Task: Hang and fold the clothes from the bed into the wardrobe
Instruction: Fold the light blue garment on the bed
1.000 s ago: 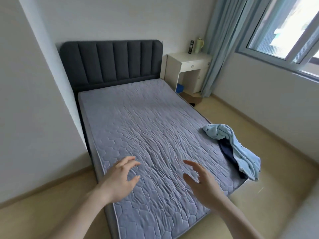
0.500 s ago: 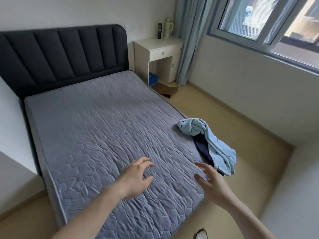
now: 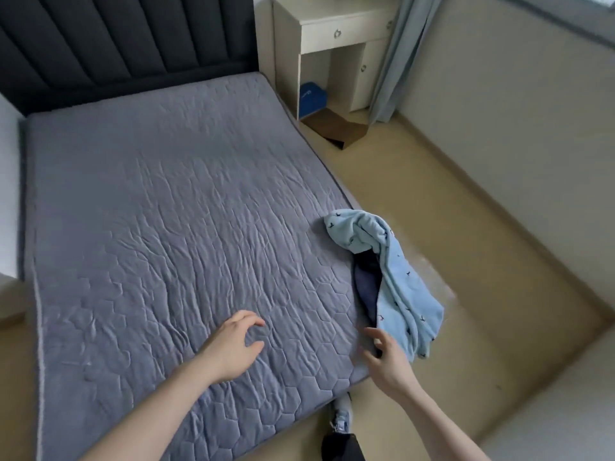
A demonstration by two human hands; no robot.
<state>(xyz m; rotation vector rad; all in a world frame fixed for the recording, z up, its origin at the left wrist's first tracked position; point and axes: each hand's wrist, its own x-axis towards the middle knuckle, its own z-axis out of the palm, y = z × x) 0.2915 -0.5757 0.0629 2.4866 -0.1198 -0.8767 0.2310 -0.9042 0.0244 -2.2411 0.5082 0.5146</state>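
A light blue garment (image 3: pixel 392 271) with small dark marks lies crumpled at the right edge of the bed (image 3: pixel 159 227), partly hanging over the side. A dark navy garment (image 3: pixel 366 284) shows beneath it. My right hand (image 3: pixel 386 357) hovers with spread fingers just below and left of the blue garment's lower end, close to it, holding nothing. Over the grey quilted mattress, my left hand (image 3: pixel 233 344) floats with loosely curled fingers and nothing in it. No wardrobe is in view.
A dark padded headboard (image 3: pixel 126 44) stands at the far end. A cream bedside cabinet (image 3: pixel 339 38) with a blue item (image 3: pixel 311 99) under it sits at the back right, beside a brown box (image 3: pixel 339 128) and a curtain (image 3: pixel 396 61). My shoe (image 3: pixel 341 417) is by the bed's near corner.
The view has swung right and down, closer to the clothes. Both hands have moved toward the right edge of the bed, the right one now nearly at the blue garment.
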